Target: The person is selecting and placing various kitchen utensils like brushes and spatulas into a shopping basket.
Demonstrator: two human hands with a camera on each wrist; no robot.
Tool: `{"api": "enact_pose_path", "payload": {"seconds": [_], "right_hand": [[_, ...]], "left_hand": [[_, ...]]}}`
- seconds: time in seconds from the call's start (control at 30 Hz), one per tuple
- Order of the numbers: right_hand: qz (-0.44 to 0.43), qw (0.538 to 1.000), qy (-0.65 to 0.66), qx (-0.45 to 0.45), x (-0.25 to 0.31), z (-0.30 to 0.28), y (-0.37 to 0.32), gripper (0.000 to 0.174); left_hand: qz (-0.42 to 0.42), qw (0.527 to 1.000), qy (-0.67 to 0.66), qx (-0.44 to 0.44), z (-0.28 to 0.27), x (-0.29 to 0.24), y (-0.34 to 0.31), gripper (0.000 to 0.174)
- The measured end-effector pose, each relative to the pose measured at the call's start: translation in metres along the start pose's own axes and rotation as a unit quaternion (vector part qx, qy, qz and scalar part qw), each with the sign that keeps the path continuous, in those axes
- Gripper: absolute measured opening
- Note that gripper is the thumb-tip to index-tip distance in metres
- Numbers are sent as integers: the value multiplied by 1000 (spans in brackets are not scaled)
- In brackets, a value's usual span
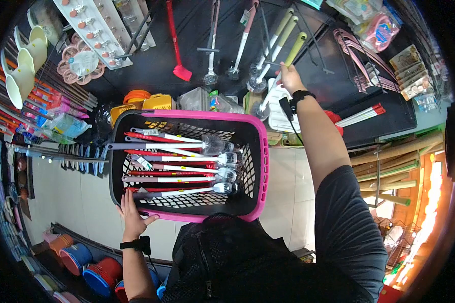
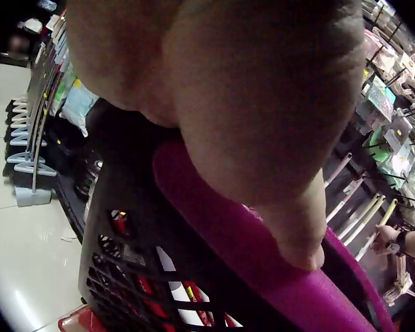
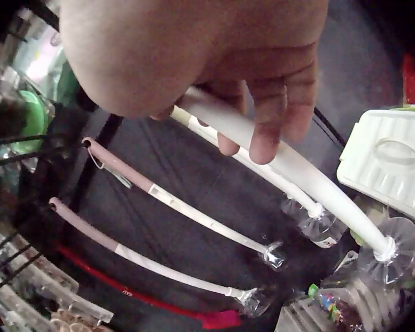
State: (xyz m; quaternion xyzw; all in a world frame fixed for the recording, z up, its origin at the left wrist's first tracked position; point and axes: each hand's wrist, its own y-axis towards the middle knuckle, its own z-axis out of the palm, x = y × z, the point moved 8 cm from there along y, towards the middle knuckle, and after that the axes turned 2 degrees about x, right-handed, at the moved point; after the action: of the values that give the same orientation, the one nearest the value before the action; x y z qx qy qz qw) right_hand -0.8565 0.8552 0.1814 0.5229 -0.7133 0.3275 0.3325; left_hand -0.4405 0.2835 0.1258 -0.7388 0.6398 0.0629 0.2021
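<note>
My right hand (image 1: 290,78) grips a long-handled toilet brush (image 1: 299,46), green at the top and white below, by the white part of its handle. The right wrist view shows the fingers (image 3: 266,142) bent around the white handle, with the plastic-wrapped brush head (image 3: 387,250) hanging below. Other brushes (image 1: 283,28) of the same kind hang beside it. My left hand (image 1: 132,218) rests on the near left corner of a black basket with a pink rim (image 1: 227,117), fingers extended and thumb apart. Several long-handled brushes (image 1: 177,158), with white, grey, pink or red handles, lie in the basket.
A red brush (image 1: 177,50) and pink-and-white brushes (image 1: 243,38) hang on the dark display wall. A white lidded box (image 1: 283,108) stands below my right hand. Pink hangers (image 1: 361,63) hang at right. Buckets (image 1: 102,275) stand at lower left.
</note>
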Motion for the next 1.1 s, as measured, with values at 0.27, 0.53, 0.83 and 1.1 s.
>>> {"api": "enact_pose_path", "payload": {"seconds": [0.27,0.53,0.83,1.1], "right_hand": [[39,998,51,12,3,9,21,38],[57,997,44,31,-14,20,6,59],[-54,955,54,285,88,29,-191,39],[-338,884,235,221,215,-57,-361,34]], "left_hand": [[-8,1000,16,12,-4,-6,3,135],[-4,1000,-2,9,-5,-6,2,131],[-2,1000,-6,-6,-4,-3,0,131],[34,998,-14,-49,3,3,-2,127]]}}
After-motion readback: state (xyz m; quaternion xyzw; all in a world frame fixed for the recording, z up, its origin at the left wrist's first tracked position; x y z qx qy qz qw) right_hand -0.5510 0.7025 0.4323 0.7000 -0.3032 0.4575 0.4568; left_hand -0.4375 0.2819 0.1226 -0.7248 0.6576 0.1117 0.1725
